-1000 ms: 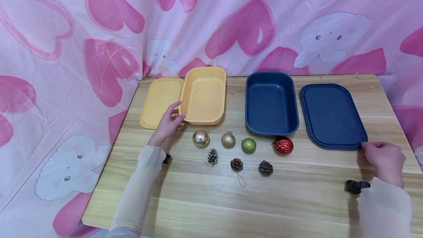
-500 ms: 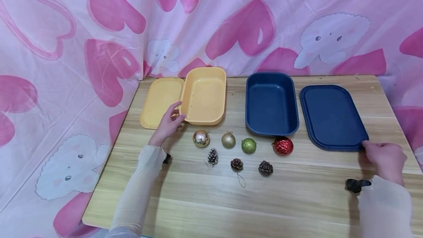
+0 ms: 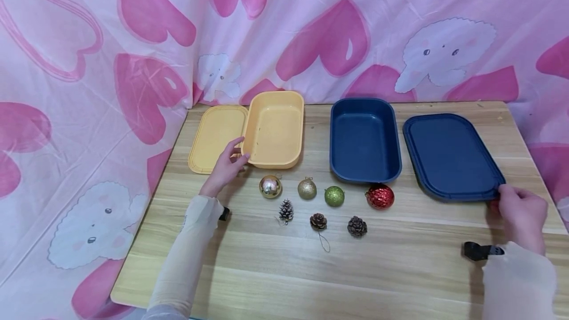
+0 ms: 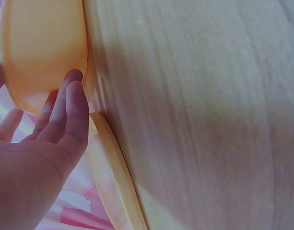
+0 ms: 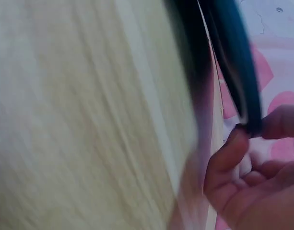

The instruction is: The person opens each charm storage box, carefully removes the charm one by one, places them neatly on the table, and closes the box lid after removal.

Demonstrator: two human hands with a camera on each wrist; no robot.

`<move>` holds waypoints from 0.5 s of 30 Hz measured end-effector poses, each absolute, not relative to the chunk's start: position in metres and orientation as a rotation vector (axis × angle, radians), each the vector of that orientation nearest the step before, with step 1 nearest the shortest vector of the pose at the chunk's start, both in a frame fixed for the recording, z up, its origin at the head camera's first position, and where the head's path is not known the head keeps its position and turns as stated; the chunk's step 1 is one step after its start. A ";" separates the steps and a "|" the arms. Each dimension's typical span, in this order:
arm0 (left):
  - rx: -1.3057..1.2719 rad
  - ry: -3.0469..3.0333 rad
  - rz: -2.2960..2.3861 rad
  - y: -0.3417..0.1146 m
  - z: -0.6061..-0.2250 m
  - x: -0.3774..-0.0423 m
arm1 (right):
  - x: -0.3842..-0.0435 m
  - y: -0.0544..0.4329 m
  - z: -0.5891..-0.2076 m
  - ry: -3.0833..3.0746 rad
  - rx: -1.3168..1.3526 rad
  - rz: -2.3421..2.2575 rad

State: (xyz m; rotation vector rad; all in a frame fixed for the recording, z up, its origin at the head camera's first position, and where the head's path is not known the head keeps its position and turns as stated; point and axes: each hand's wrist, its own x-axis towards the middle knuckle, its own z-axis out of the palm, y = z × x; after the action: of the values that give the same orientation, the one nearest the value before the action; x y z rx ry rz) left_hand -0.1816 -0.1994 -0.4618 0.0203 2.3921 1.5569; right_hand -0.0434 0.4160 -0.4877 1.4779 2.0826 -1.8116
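Observation:
My right hand pinches the near right corner of a dark blue lid between thumb and fingers. In the right wrist view the held edge of the lid is raised off the table. Over on the left, my left hand rests its fingers against the near left corner of a yellow box. The left wrist view has those fingers fairly straight along the outside of the box. A yellow lid lies beside that box, partly behind the left hand.
A dark blue box stands open-topped beside the blue lid. Before the boxes lie a shiny gold ball, a glitter gold ball, a green ball, a red ball and several pine cones. A patterned pink curtain hangs behind.
The blue lid's near right corner has risen and moved slightly right with my right hand. My left hand and the yellow box look unchanged.

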 end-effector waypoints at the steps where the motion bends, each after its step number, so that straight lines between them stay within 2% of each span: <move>1: 0.018 2.385 1.560 -0.198 -0.458 -0.181 | -0.044 0.415 -0.488 2.053 1.468 -1.908; 5: 0.028 2.393 1.557 -0.198 -0.458 -0.180 | -0.044 0.411 -0.486 1.872 1.397 -2.254; 15: 0.041 2.437 1.553 -0.206 -0.483 -0.188 | -0.040 0.407 -0.483 1.466 1.169 -2.697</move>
State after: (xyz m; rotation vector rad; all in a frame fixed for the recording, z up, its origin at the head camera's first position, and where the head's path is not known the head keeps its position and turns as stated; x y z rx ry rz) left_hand -0.1883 -0.2056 -0.4832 0.0408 2.4366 1.5534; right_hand -0.0405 0.4074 -0.4826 1.1687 1.4659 -2.6969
